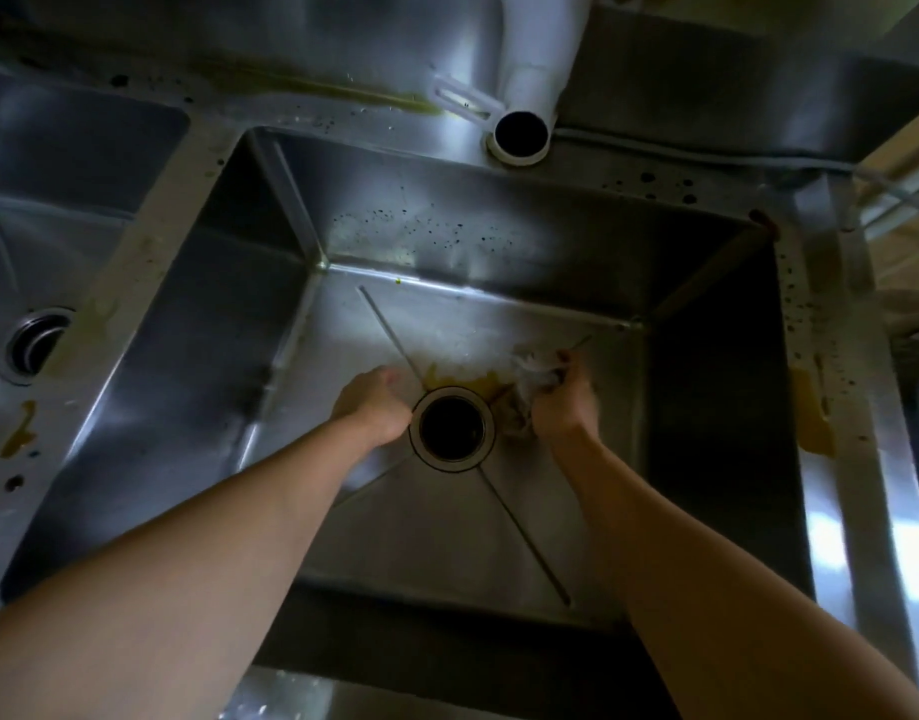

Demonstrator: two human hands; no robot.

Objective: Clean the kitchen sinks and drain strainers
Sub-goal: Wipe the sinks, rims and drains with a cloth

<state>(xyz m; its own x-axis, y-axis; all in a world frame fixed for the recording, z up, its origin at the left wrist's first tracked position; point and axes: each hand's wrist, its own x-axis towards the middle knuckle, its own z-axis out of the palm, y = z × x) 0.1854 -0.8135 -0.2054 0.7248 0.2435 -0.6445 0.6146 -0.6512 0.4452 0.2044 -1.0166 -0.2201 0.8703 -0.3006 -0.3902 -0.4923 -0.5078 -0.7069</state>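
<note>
A deep stainless steel sink (499, 522) fills the middle of the view, its round open drain (452, 427) at the centre of the floor. A yellow-brown stain (465, 379) lies on the floor just behind the drain. My left hand (374, 405) rests on the sink floor at the drain's left edge; its fingers are curled and I cannot see anything in it. My right hand (564, 405) is to the right of the drain, closed on a crumpled greyish cloth (533, 379) pressed to the floor.
A second sink (83, 163) with its own drain (34, 345) lies to the left. A white pipe spout (521, 135) hangs over the back rim. Dark specks and yellow smears dot the rims; a larger yellow patch (810, 413) marks the right rim.
</note>
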